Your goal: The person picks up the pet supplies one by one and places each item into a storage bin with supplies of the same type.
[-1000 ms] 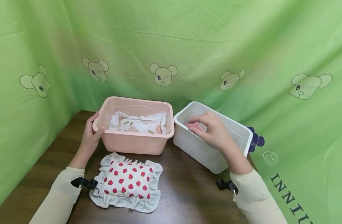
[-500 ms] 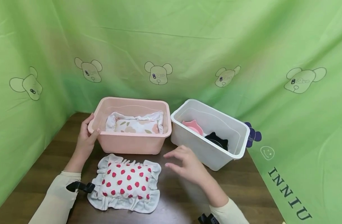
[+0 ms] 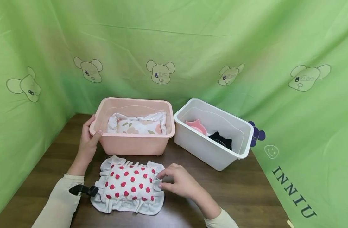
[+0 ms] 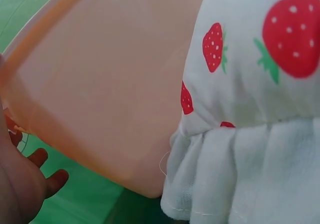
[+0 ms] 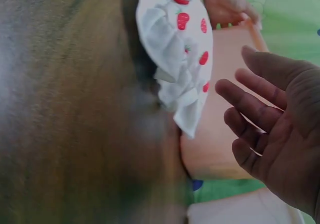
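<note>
At the pink plastic bin's left front corner, my left hand grips the rim, thumb over the front and fingers along the side. Inside that bin lies a white pillow with a floral print. A strawberry-print pillow with a pale ruffled border lies flat on the table before it. My right hand hovers by this pillow's right edge, thumb and fingers apart; the right wrist view shows its fingers loosely bent, holding nothing. Seen from the left wrist, the ruffle fills the right side.
A white bin stands angled at the right. It holds a pink cat-eared bowl-like item and a similar black one. Green printed curtain hangs behind and at both sides of the dark wooden table.
My right hand let go of the pink item inside the white bin, came out, and moved left and towards me to the strawberry pillow's right edge. My left hand stays on the pink bin.
</note>
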Demonstrator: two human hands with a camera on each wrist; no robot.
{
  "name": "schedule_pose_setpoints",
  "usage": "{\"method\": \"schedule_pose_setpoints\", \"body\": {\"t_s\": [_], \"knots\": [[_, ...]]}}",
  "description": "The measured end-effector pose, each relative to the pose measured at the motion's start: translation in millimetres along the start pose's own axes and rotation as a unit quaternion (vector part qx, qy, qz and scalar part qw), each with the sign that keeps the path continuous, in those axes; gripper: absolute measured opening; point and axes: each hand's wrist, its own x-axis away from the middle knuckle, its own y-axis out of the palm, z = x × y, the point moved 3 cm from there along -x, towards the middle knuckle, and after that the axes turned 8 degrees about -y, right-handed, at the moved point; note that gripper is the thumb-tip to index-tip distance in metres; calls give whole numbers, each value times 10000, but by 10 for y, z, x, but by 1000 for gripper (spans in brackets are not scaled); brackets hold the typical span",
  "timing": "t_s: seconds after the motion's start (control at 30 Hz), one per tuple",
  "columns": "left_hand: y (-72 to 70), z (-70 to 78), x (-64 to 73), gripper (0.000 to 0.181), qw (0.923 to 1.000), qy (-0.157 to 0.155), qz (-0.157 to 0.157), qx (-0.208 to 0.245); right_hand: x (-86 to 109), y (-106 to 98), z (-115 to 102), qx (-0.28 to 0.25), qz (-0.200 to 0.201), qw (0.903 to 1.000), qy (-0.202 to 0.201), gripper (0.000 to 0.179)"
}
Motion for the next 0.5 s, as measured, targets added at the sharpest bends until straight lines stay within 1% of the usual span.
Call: {"method": "schedule_pose_setpoints", "body": {"t_s": [0.2, 0.3, 0.4, 0.5], "knots": [[3, 20, -13, 61, 9999, -6, -109, -32, 10, 134, 68, 53, -241, 9997, 88, 24], [9, 34, -7, 62, 9999, -45, -119, -78, 10, 186, 86, 184, -355, 9992, 70, 26], [10, 43, 3, 62, 9999, -64, -119, -103, 6, 231, 95, 341, -458, 9984, 62, 29], [6, 44, 9, 61, 9999, -62, -91, -98, -9, 263, 103, 409, -466, 9980, 93, 35]]}}
